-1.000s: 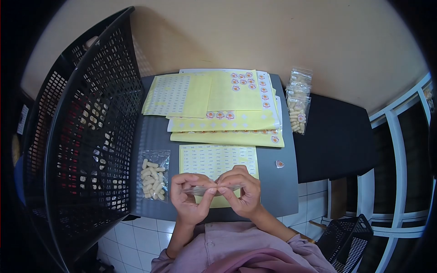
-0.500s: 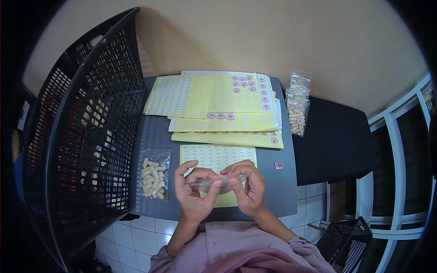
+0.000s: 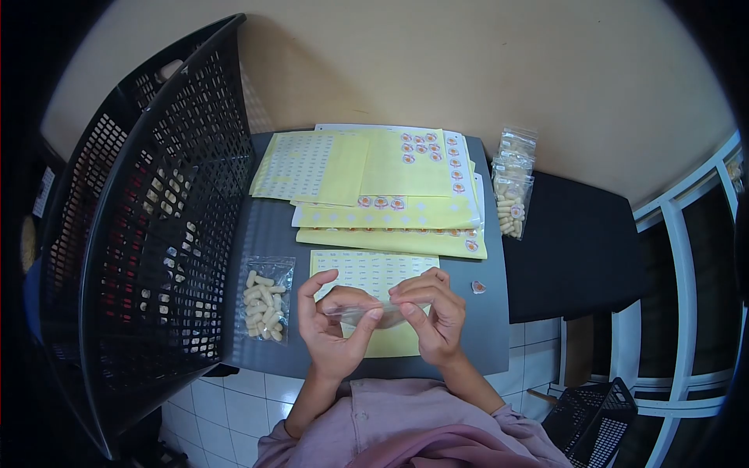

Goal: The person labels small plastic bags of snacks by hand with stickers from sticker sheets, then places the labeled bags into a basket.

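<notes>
Between my two hands is a small clear plastic bag [image 3: 360, 318], held near my body over the table. My left hand [image 3: 337, 324] pinches its edge between thumb and fingers, with the index finger raised. My right hand [image 3: 433, 320] pinches the same edge on the right with thumb and fingertips. What the bag contains is mostly hidden by my hands. Under them lies a yellow label sheet [image 3: 374, 269] with printed rows. Left of my left hand lies a clear zip bag of capsules [image 3: 265, 306]. A loose round sticker [image 3: 477, 288] lies to the right.
A tall black perforated basket [image 3: 168, 234] stands at the left. Yellow sticker sheets [image 3: 390, 175] overlap at the back of the grey table [image 3: 468, 343]. Several filled capsule bags [image 3: 512, 183] overlap at the right on a black surface [image 3: 577, 242]. A small black basket [image 3: 593, 421] stands lower right.
My right hand has slid slightly right along the bag's edge, its fingertips now nearer the middle. The left hand keeps its pinch. The whole view has shifted slightly.
</notes>
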`<state>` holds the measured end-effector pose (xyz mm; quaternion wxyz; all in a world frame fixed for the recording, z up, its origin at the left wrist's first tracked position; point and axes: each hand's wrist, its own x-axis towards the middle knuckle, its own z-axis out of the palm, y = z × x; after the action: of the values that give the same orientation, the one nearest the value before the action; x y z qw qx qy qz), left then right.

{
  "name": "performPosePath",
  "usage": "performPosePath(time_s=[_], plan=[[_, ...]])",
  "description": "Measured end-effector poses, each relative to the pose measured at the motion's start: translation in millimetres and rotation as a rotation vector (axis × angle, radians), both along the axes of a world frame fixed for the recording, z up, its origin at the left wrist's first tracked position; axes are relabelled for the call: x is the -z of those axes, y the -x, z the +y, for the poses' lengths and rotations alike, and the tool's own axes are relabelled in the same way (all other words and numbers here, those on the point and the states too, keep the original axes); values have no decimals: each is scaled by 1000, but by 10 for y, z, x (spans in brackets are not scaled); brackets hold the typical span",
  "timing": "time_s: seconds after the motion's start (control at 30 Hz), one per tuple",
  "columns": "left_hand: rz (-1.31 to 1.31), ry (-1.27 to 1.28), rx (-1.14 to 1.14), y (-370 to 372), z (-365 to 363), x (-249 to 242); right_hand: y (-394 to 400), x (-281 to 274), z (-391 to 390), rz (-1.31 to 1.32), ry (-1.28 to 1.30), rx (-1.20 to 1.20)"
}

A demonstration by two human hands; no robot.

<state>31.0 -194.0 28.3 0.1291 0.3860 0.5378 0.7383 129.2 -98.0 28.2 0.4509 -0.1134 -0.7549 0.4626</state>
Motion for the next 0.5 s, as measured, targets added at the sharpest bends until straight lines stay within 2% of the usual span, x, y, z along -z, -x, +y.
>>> performPosePath(time_s=[0.5], plan=[[-88,65,76,110,79,-40,-6,-47,141,-49,-109,102]])
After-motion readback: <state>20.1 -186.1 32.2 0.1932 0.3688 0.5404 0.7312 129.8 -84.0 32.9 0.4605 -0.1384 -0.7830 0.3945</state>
